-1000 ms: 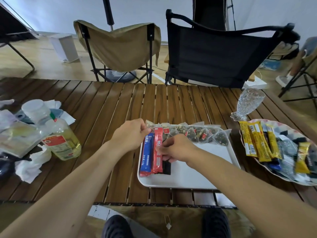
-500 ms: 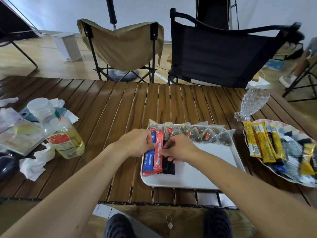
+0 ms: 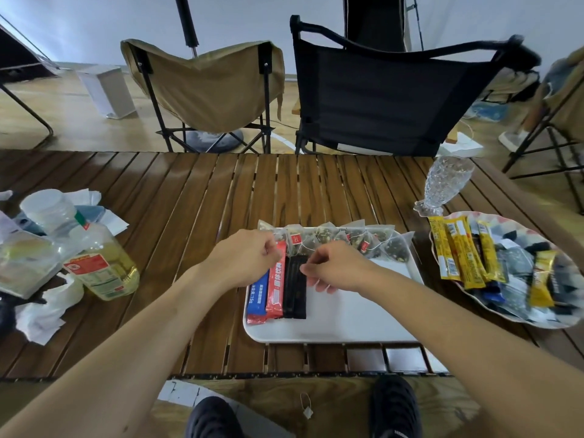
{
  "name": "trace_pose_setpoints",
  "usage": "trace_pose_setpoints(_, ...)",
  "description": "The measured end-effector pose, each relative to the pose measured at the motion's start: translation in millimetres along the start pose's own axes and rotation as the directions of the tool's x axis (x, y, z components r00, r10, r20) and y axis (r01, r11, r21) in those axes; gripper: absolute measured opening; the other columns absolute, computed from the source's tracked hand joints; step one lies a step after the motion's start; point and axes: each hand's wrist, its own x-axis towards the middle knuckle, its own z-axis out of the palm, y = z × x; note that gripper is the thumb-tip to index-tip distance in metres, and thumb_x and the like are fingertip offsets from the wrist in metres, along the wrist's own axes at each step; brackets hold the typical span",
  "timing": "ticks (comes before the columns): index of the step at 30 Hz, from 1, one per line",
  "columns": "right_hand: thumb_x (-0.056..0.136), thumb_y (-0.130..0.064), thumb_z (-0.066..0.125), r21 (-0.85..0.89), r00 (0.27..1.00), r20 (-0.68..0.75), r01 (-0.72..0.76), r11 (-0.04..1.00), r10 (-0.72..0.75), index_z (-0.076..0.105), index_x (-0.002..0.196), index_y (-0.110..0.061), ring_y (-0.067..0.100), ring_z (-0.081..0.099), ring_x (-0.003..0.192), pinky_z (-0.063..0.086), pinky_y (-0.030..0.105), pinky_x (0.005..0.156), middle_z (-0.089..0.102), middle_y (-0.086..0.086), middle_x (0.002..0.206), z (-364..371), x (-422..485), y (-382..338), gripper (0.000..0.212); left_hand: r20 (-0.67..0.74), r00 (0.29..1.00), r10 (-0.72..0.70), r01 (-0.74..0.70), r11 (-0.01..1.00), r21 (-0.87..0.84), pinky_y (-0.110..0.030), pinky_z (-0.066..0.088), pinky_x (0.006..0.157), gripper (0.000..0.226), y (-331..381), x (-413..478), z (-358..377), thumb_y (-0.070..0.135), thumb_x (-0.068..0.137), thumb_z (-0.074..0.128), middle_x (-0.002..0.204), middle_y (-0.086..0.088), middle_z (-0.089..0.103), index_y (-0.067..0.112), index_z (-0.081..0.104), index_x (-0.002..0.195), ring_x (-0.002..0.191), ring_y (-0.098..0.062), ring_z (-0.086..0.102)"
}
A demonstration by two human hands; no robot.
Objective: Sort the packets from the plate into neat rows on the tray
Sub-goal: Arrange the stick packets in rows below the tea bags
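The head view looks down on a white rectangular plastic tray (image 3: 347,324) that sits on a dark wooden slatted table (image 3: 189,200), near the table's front edge.

On the tray, along its far edge, a row of clear pyramid tea-bag sachets (image 3: 347,240) overlap one another. At the tray's left end four stick packets lie side by side, pointing away from the person. From the tray's left rim inward they are a blue stick packet (image 3: 257,295), a red stick packet (image 3: 276,286), then two black stick packets (image 3: 295,289) touching each other.

The left hand (image 3: 243,259) hangs over the tray's far left corner. Its fingers are curled at the far end of the red packet, but I cannot tell whether they grip it. The right hand (image 3: 335,268) is over the tray's middle. Its thumb and forefinger are narrowed to a pinch on the far right corner of the black stick packets, and the other fingers are loosely curled below.

Right of the tray, well apart from it, stands a scalloped patterned plate (image 3: 518,222). It still holds a heap of packets, with yellow stick packets (image 3: 458,251) on the side nearest the tray. Beyond the tray's far right corner lies a tipped cut-glass goblet (image 3: 445,184).

Left of the tray are a clear bottle of yellow oil (image 3: 101,263) and crumpled white tissue (image 3: 41,314). Behind the tray, past the table, stand a tan fabric folding chair (image 3: 205,86) and a black fabric folding chair (image 3: 379,99).
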Motion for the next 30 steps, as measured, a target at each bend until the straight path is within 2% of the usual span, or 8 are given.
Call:
trace_pose_setpoints(3,0.101,-0.029,0.065,-0.106,0.998,-0.038,0.047,0.993,-0.051,0.070,0.099,-0.011,0.010,0.072,0.068,0.060,0.027,0.067,0.078,-0.001,0.083,-16.3,-12.3,12.1,0.019,-0.023,0.999,0.049,-0.048,0.998,0.045,-0.021,0.051,0.062,0.024,24.5,-0.4,-1.6,0.055,0.102,0.056,0.094,0.012,0.072,0.031,0.060,0.100,0.081,-0.009,0.071)
trace_pose_setpoints(5,0.100,-0.031,0.065,-0.235,0.992,-0.071,0.083,0.968,-0.102,0.072,0.097,-0.012,0.014,0.073,0.074,0.062,0.034,0.076,0.076,0.000,0.083,-30.8,-22.0,21.7,0.021,-0.041,0.995,0.088,-0.085,0.994,0.074,-0.021,0.044,0.058,0.023,45.1,0.1,-1.3,0.052,0.104,0.054,0.089,0.011,0.069,0.031,0.061,0.097,0.077,-0.008,0.067)
trace_pose_setpoints(7,0.098,-0.033,0.066,-0.339,0.987,-0.106,0.076,0.938,-0.118,0.073,0.096,-0.014,0.019,0.072,0.081,0.061,0.042,0.083,0.076,0.002,0.088,-49.6,-32.9,30.8,0.021,-0.048,0.991,0.122,-0.118,0.989,0.085,-0.025,0.041,0.056,0.023,62.9,3.7,2.5,0.049,0.105,0.054,0.083,0.010,0.067,0.031,0.060,0.092,0.074,-0.007,0.063)
trace_pose_setpoints(9,0.097,-0.032,0.068,-0.375,0.986,-0.130,0.052,0.925,-0.108,0.074,0.095,-0.015,0.019,0.072,0.082,0.061,0.040,0.083,0.076,0.002,0.090,-73.5,-43.7,41.3,0.018,-0.045,0.987,0.156,-0.151,0.984,0.100,-0.032,0.045,0.060,0.025,78.4,9.1,7.8,0.049,0.105,0.054,0.080,0.010,0.065,0.032,0.060,0.088,0.075,-0.011,0.063)
trace_pose_setpoints(13,0.097,-0.032,0.070,-0.323,0.978,-0.210,-0.075,0.943,0.006,0.072,0.093,-0.020,0.013,0.074,0.078,0.062,0.030,0.077,0.076,-0.002,0.088,-127.7,-63.1,73.7,0.012,-0.029,0.978,0.205,-0.199,0.969,0.147,-0.035,0.049,0.065,0.027,106.5,20.5,22.6,0.049,0.103,0.053,0.082,0.010,0.065,0.030,0.060,0.086,0.078,-0.013,0.063)
trace_pose_setpoints(18,0.091,-0.020,0.075,-0.188,0.910,-0.373,-0.263,0.946,0.179,0.076,0.085,-0.015,0.020,0.076,0.071,0.052,0.022,0.054,0.078,0.008,0.077,-188.0,-72.7,131.4,0.008,0.001,0.962,0.275,-0.269,0.941,0.205,-0.038,0.053,0.070,0.029,143.8,27.7,36.5,0.045,0.104,0.045,0.084,0.008,0.066,0.026,0.061,0.088,0.084,-0.017,0.064)
trace_pose_setpoints(23,0.092,-0.043,0.073,-0.217,0.871,-0.414,-0.375,0.901,0.263,0.076,0.085,-0.012,0.019,0.074,0.069,0.058,0.026,0.060,0.076,0.007,0.073,-195.9,-67.5,161.5,0.032,-0.010,0.947,0.320,-0.309,0.922,0.232,-0.045,0.058,0.075,0.032,168.0,35.2,50.9,0.040,0.103,0.044,0.082,0.006,0.065,0.022,0.059,0.082,0.078,-0.018,0.063)
trace_pose_setpoints(30,0.080,-0.025,0.077,-0.201,0.783,-0.538,-0.479,0.855,0.312,0.076,0.091,-0.005,0.028,0.072,0.071,0.064,0.042,0.073,0.073,0.007,0.068,-208.0,-63.0,188.2,0.023,-0.002,0.938,0.348,-0.338,0.913,0.229,-0.045,0.058,0.077,0.030,177.3,38.4,58.5,0.039,0.103,0.047,0.080,0.006,0.063,0.022,0.058,0.081,0.079,-0.017,0.062)
